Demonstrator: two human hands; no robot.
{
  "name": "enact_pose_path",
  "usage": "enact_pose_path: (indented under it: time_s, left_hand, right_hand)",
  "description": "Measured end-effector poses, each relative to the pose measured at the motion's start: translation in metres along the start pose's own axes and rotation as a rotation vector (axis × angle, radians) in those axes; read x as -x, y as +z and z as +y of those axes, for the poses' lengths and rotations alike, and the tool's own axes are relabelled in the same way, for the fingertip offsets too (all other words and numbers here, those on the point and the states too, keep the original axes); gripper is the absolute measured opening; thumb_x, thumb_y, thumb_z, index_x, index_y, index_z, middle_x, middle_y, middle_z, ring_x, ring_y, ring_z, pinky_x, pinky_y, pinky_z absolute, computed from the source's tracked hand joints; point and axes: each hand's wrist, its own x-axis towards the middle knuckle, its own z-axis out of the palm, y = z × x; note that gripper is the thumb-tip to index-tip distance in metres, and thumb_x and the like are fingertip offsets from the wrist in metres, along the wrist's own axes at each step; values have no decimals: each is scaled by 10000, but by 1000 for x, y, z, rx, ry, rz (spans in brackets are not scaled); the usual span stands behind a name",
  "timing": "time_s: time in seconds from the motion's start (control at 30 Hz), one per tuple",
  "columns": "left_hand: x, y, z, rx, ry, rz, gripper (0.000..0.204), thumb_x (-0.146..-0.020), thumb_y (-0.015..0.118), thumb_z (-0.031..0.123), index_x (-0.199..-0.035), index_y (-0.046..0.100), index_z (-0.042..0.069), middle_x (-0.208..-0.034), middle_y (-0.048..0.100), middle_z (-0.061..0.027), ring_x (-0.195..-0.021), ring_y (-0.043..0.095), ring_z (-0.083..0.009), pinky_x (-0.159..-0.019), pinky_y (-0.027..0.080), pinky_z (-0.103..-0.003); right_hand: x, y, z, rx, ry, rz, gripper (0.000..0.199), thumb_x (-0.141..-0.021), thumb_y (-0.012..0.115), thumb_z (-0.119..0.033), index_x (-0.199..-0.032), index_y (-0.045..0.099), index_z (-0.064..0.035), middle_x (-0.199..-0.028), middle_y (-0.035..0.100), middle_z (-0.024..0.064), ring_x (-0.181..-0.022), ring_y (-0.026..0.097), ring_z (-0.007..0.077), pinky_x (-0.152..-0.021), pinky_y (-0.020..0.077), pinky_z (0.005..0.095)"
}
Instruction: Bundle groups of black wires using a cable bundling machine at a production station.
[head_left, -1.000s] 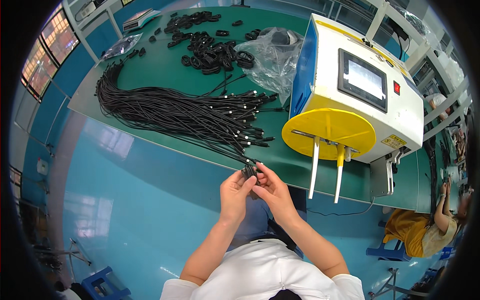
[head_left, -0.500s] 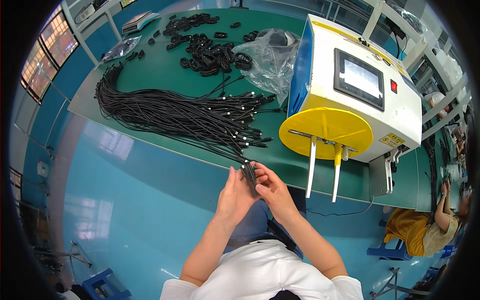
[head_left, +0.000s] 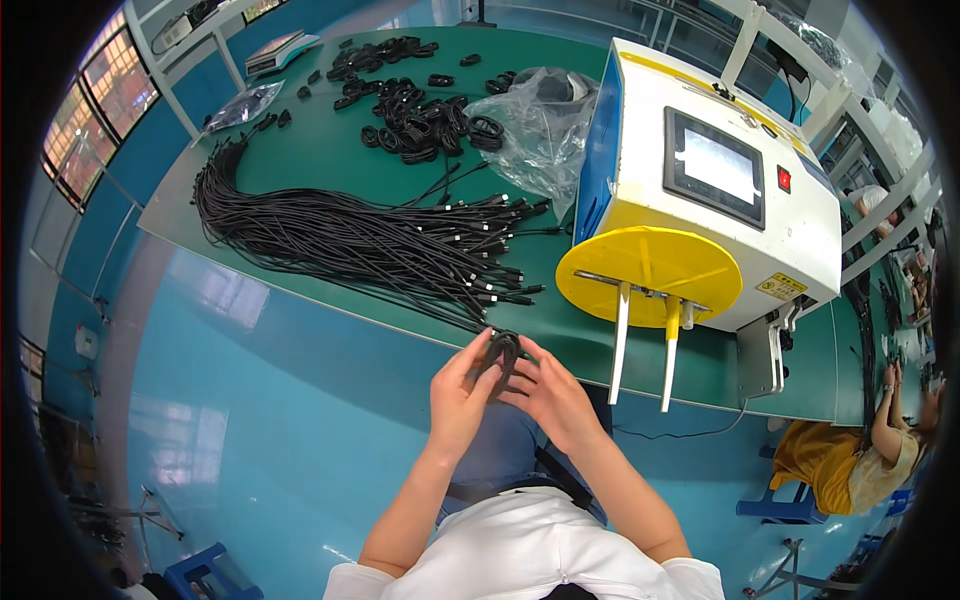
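Between my two hands, just off the table's front edge, is a coiled black cable (head_left: 504, 350). My left hand (head_left: 460, 392) grips the coil from its left side, thumb over the front. On the other side my right hand (head_left: 553, 397) rests its fingers against the coil, and they look partly spread. Beyond the hands a long bundle of black cables (head_left: 340, 225) lies across the green table (head_left: 330, 285), its small connector ends pointing right. To the right stands a white winding machine (head_left: 640, 130) with a yellow disc (head_left: 650, 265) and two prongs.
Many coiled cables (head_left: 410, 115) are heaped at the back of the table, beside a clear plastic bag (head_left: 545, 130). A scale (head_left: 280, 52) stands at the far left. Another person in a yellow garment (head_left: 820, 465) sits at the right, near a blue stool (head_left: 780, 507).
The coil has turned in my hands, so its loop now faces upward. My left hand has closed round it from an open palm, and my right fingers have spread.
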Motion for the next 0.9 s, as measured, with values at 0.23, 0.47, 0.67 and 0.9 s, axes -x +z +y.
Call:
enact_pose_path:
  time_s: [0.23, 0.47, 0.67, 0.9]
  left_hand:
    - [1, 1, 9, -862, 385, -54, 620, -746, 650, -78, -1318, 459, 66, -1200, 547, -104, -1067, 556, -178, -856, 494, -302]
    - [2, -9, 7, -381, 243, 20, 457, -770, 641, -57, -1209, 533, 4, -1218, 521, -113, -1038, 565, -180, -832, 525, -293]
    - [-3, -18, 1, -295, 122, -90, 273, -840, 586, -20, -1112, 570, -31, -1182, 532, -119, -951, 610, -193, -804, 542, -310]
    - [-8, -26, 0, -78, -132, -37, 155, -884, 546, 8, -1019, 601, -44, -1012, 621, -114, -897, 621, -176, -755, 543, -306]
  right_hand:
    - [-7, 2, -6, 252, -144, 3, 498, -866, 516, 5, -1339, 368, -47, -1296, 453, 165, -1139, 530, 269, -968, 454, 416]
    - [-9, 11, -14, 360, -329, -65, 497, -840, 539, 31, -1310, 387, -30, -1300, 445, 179, -1163, 519, 287, -978, 446, 410]
    - [-10, -2, -11, 520, -310, -93, 563, -841, 549, 15, -1362, 346, -45, -1334, 422, 179, -1188, 499, 279, -989, 422, 378]
    - [-12, -19, -12, 819, -489, 0, 586, -840, 545, 20, -1383, 334, -45, -1316, 449, 170, -1170, 504, 247, -958, 421, 342]
